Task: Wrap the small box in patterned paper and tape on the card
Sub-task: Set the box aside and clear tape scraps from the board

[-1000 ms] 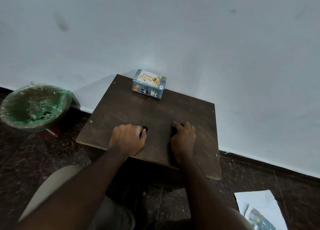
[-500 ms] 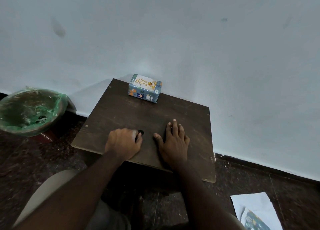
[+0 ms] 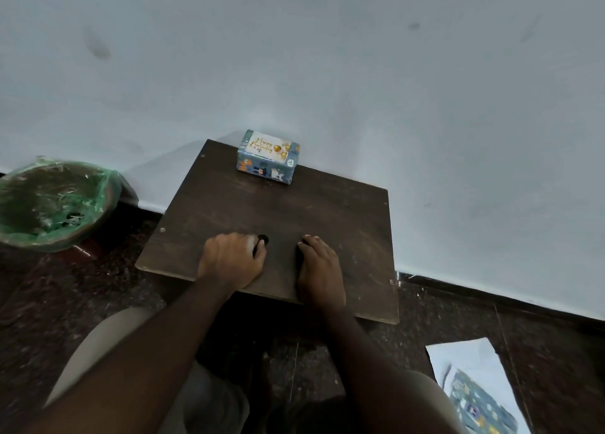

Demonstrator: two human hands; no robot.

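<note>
Wrapped box point(image 3: 267, 157) sat well beyond both hands; L hand point(image 3: 230, 260) gripped small dark item point(image 3: 263, 238), R hand point(image 3: 320, 266) state unclear.

Dim frame, cool bluish cast. I read the wall point(image 3: 360, 73) as brightest just behind the wrapped box point(image 3: 267, 157), where the card print is roughly legible. A soft shadow falls on the wall left of the worktop point(image 3: 278, 211). Forearms are underexposed, near black. The small dark object point(image 3: 263, 239) gripped in the left hand point(image 3: 230, 260) is unreadable. Glints show on the bin liner point(image 3: 52, 201). The skirting line bows toward the right edge, and the patterned paper point(image 3: 481, 404) at lower right is smeared.
</note>
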